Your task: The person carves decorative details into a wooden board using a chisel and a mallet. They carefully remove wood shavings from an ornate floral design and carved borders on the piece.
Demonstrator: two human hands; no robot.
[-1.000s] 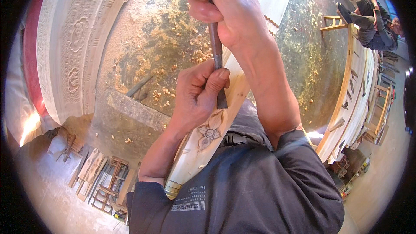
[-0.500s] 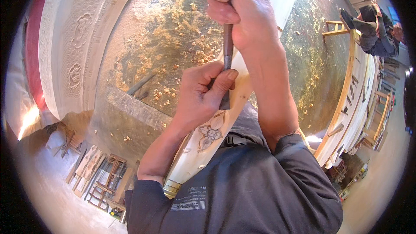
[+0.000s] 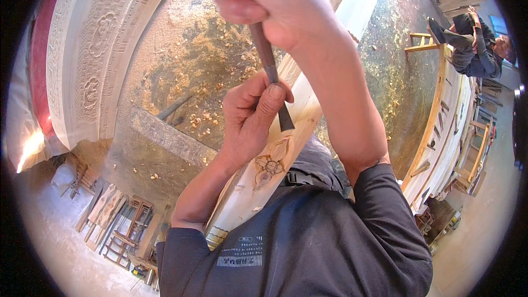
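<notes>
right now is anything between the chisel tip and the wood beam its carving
Nothing visible. The chisel tip sits directly on the pale wood beam, just above the carved flower. The left hand steadies the blade from the side, and the right hand holds the handle above.

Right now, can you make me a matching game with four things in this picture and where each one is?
Things:
1. right hand
2. left hand
3. chisel
4. flower drawing

Places:
A. on the pale wooden beam, below the chisel tip
B. wrapped around the chisel's upper end
C. slanting down between the two hands
D. resting on the beam, thumb against the chisel's lower shaft

Pairs: 1-B, 2-D, 3-C, 4-A
</notes>
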